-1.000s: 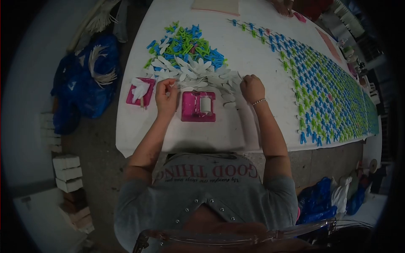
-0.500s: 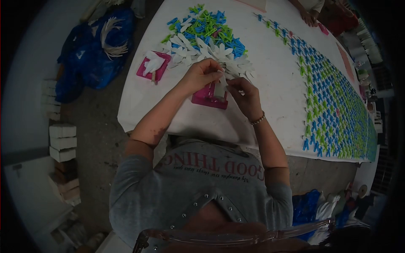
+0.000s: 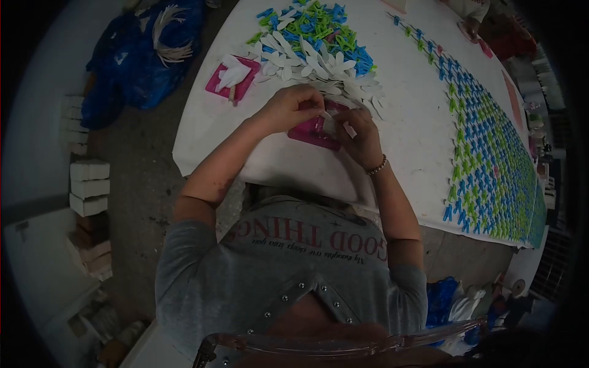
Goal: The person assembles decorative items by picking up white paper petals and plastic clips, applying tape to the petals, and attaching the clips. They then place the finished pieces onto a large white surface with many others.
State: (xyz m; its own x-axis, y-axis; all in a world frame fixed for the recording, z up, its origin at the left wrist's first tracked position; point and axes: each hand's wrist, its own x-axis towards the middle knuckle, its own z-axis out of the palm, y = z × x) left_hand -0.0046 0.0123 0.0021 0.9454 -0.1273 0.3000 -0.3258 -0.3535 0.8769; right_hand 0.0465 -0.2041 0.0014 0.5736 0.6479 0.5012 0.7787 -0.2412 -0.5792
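Over a pink tray (image 3: 314,133) my two hands are close together. My left hand (image 3: 294,109) pinches one end of a small white piece (image 3: 332,113). The fingers of my right hand (image 3: 361,136) are closed on the same piece, and a white end sticks out beside them. Just beyond the hands lies a pile of white petal-shaped pieces (image 3: 319,64), touching a heap of green and blue clips (image 3: 313,27). Another pink tray (image 3: 235,78), holding a white cloth and a small stick, sits to the left.
Rows of green and blue clips (image 3: 485,165) cover the right side of the white table (image 3: 264,162). A co-worker's hand (image 3: 471,29) is at the far right edge. Blue bags (image 3: 141,67) and stacked white boxes (image 3: 90,179) stand on the left.
My right hand has moved closer to my left hand, and its fingers have closed in further on the white piece. The view has shifted slightly, with the table items appearing further right.
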